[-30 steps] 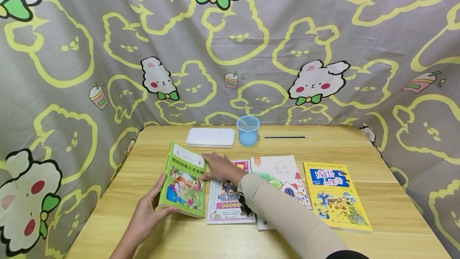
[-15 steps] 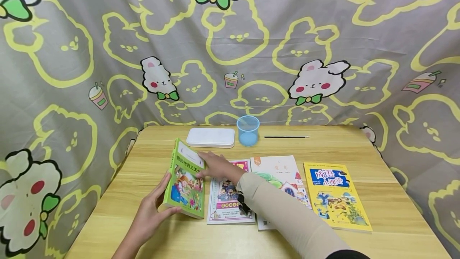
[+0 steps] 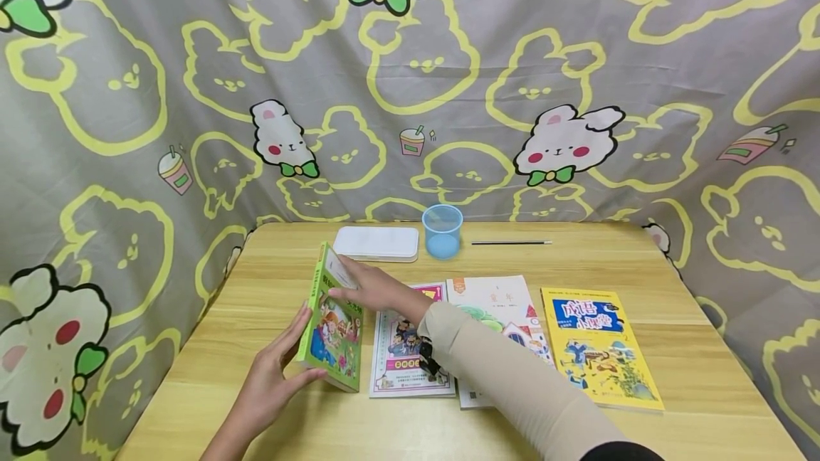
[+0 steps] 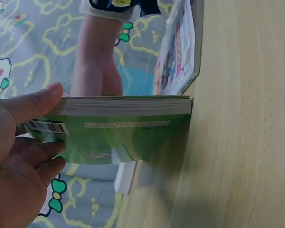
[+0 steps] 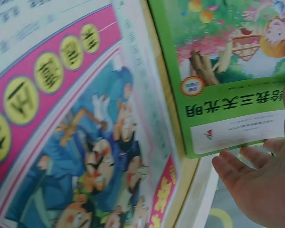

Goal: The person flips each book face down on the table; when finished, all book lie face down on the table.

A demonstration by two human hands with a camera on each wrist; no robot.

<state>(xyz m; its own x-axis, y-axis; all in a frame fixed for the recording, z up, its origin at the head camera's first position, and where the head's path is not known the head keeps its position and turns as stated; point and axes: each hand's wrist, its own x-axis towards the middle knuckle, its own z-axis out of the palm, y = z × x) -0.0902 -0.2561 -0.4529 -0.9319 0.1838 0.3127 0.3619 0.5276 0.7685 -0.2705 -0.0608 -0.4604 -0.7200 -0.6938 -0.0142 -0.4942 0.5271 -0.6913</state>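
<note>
A thick green picture-cover book [image 3: 338, 333] stands tilted on its right-hand edge at the left of the table, its spine raised toward the left. My left hand [image 3: 267, 384] grips it low on the spine side; in the left wrist view the thumb lies on one side and the curled fingers [image 4: 50, 154] on the green back cover. Up at the top end, my right hand [image 3: 378, 289] holds the book, thumb over the front cover and the other fingers at the top edge. The right wrist view shows those fingers [image 5: 232, 166] partly behind the cover.
Right of the green book lie a pink-bordered book [image 3: 410, 361], a white book [image 3: 496, 297] under the right forearm, and a yellow book [image 3: 605, 354]. Along the back stand a white case [image 3: 376, 242] and a blue cup [image 3: 442, 233], beside a pencil [image 3: 512, 242]. A patterned curtain [image 3: 435, 91] hangs behind.
The green book has tipped further upright, its spine side rising and swinging right. Both hands have turned with it, the right hand shifting slightly left and up. The other books have not moved.
</note>
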